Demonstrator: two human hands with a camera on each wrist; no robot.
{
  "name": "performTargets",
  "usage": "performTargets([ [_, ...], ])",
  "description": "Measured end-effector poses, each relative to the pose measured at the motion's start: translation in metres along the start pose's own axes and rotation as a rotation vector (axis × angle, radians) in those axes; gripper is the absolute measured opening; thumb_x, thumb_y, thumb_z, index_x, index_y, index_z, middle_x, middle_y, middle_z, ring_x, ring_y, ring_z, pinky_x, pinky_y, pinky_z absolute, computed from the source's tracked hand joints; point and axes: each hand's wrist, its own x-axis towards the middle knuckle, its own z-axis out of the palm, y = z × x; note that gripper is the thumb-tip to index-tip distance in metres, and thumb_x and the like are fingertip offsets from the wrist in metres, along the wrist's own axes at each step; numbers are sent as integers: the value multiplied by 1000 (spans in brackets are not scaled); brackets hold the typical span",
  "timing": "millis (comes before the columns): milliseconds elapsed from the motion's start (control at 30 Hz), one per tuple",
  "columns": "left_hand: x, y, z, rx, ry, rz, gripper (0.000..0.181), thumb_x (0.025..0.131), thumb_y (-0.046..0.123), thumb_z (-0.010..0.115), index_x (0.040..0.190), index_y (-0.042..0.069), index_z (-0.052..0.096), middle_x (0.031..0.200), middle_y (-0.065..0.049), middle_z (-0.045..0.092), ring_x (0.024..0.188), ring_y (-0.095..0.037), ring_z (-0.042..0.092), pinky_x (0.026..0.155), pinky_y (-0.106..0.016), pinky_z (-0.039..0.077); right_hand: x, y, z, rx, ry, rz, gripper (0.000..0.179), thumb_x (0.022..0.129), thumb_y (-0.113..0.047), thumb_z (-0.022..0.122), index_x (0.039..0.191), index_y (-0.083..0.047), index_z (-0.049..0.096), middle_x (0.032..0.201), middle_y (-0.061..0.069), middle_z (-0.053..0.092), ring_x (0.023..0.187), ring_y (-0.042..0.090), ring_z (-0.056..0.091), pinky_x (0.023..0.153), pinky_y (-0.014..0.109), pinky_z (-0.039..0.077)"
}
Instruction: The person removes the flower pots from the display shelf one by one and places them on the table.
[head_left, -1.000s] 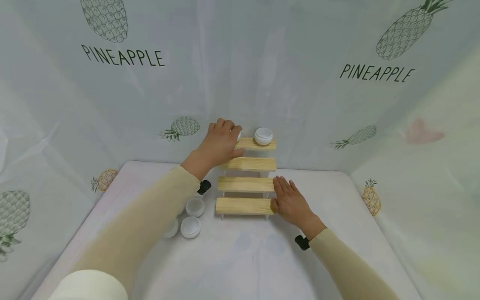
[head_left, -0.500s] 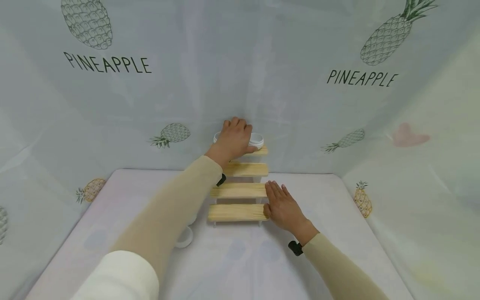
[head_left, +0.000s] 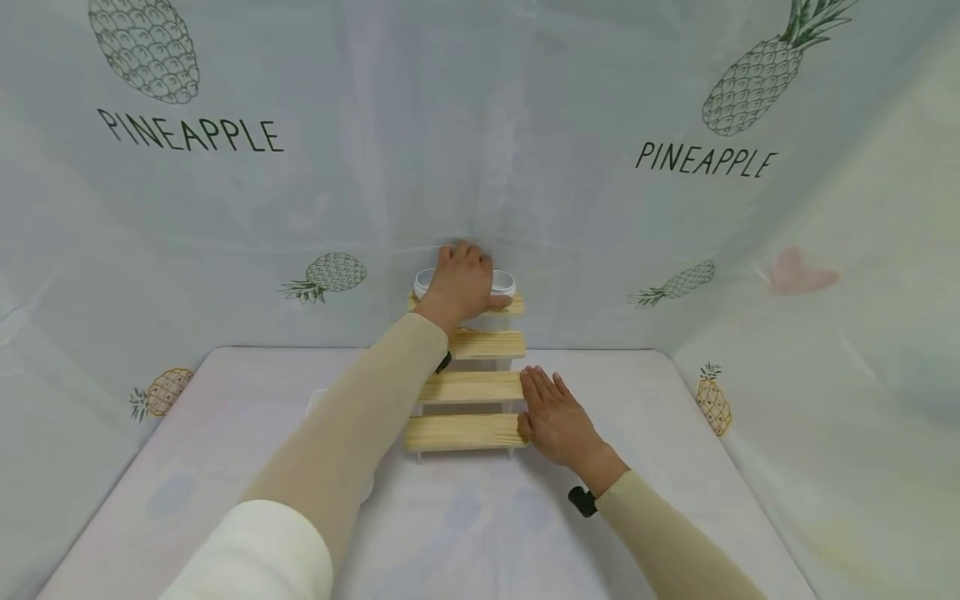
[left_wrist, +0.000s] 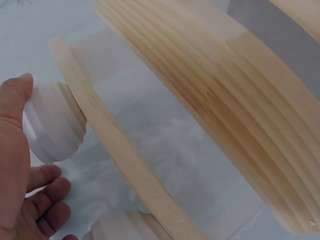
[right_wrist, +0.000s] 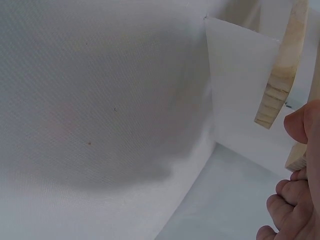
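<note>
My left hand [head_left: 461, 287] is at the top step of a stepped wooden display stand [head_left: 468, 432]. It holds the right one of two small white round jars [head_left: 504, 283] between thumb and fingers; the left wrist view also shows this jar [left_wrist: 55, 122] in its grasp. The left jar [head_left: 423, 281] sits on the same step, partly behind the hand. At the stand's right end, my right hand [head_left: 558, 421] grips the lower planks, fingers by the second plank and thumb at the lowest. In the right wrist view, its thumb [right_wrist: 300, 125] lies near the plank ends.
White cloth covers the table [head_left: 615, 533], and pineapple-print cloth [head_left: 570, 233] hangs behind and at both sides. Left of the stand, a pale round edge [head_left: 367, 487] shows past the left sleeve [head_left: 352, 408], which hides most of that area.
My left hand has moved right along the top step, from the left jar to the right jar. My right hand stays at the stand's edge. The head view has shifted slightly.
</note>
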Motion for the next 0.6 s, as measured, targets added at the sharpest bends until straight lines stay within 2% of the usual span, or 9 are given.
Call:
performTargets([
  [167,-1,-2,1,-5,-17,1,77,99,73,51,136,7,63,134,-13,55,129,-32,42,107,-51,32,0,-3,2,-16,12,0,64,108,-22,55,160,9,33,164,27,39,154,40,38,125,56,30],
  [300,-3,0,2,-24,-1,12,74,99,71,54,138,8,62,136,-12,55,130,-33,42,107,-52,32,-1,-5,2,-24,-2,9,64,109,-23,53,160,9,31,165,26,38,155,39,36,126,56,29],
  [600,-17,-1,1,-107,105,87,73,94,68,66,135,8,56,133,-12,52,125,-33,42,104,-52,34,1,-2,2,-6,-13,6,66,109,-22,55,160,10,31,165,28,36,155,41,35,126,57,27],
])
